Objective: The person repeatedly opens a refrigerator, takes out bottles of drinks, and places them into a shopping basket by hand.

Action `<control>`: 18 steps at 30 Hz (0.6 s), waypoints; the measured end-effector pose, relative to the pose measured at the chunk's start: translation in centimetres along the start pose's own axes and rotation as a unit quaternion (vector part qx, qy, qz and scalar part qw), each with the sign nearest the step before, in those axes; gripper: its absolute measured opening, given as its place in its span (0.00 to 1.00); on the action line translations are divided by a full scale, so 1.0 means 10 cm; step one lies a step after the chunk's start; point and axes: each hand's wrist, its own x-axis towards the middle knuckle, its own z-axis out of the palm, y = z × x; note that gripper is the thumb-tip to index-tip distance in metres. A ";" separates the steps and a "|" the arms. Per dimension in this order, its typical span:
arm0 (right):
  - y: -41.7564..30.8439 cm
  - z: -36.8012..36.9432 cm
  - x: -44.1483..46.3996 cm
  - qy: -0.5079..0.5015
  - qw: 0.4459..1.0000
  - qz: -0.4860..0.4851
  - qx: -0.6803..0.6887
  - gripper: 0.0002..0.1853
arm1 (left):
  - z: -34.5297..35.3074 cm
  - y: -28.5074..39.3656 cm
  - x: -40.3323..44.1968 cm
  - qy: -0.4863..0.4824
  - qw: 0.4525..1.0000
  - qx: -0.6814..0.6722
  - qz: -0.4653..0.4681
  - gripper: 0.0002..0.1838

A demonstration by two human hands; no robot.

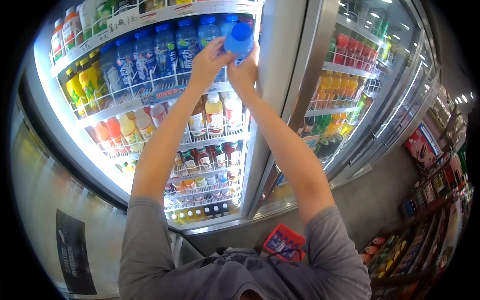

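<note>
A blue bottle with a blue cap (239,41) is tilted toward me at the right end of the upper shelf. My right hand (243,74) is closed around its lower side. From the left, my left hand (209,61) grips the same bottle, with fingers and thumb against it. Beside my left hand stands a row of similar blue bottles (186,45) with blue caps, behind a white wire shelf rail. The lower part of the held bottle is partly hidden by my hands.
Yellow bottles (90,82) stand at the left of this shelf, and lower shelves carry juice bottles (214,115). A closed glass door (345,90) covers the cooler at right. On the floor sits a red crate (285,242) holding bottles. Snack shelves (400,250) line the lower right.
</note>
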 end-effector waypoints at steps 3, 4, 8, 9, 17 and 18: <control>0.23 -0.01 -0.09 -0.013 0.997 -0.072 -0.030 0.38 | 0.08 0.07 -0.24 0.011 1.000 -0.002 -0.006 0.35; 0.17 -0.07 -0.12 -0.023 0.996 -0.080 -0.023 0.40 | 0.06 0.04 -0.30 0.032 0.999 -0.019 0.011 0.34; -0.12 -0.13 -0.15 -0.032 0.993 -0.107 -0.029 0.43 | 0.13 0.14 -0.33 0.074 0.993 -0.076 0.053 0.32; -0.13 -0.14 -0.14 -0.032 0.993 -0.110 -0.033 0.43 | 0.13 0.22 -0.34 0.068 0.993 -0.081 0.046 0.32; -0.71 -0.62 -0.37 0.028 0.995 -0.095 -0.020 0.40 | 0.06 0.62 -0.56 0.088 0.990 0.102 0.036 0.30; -0.82 -0.73 -0.41 -0.010 0.997 -0.062 0.037 0.39 | 0.09 0.66 -0.60 0.079 0.990 0.113 0.042 0.30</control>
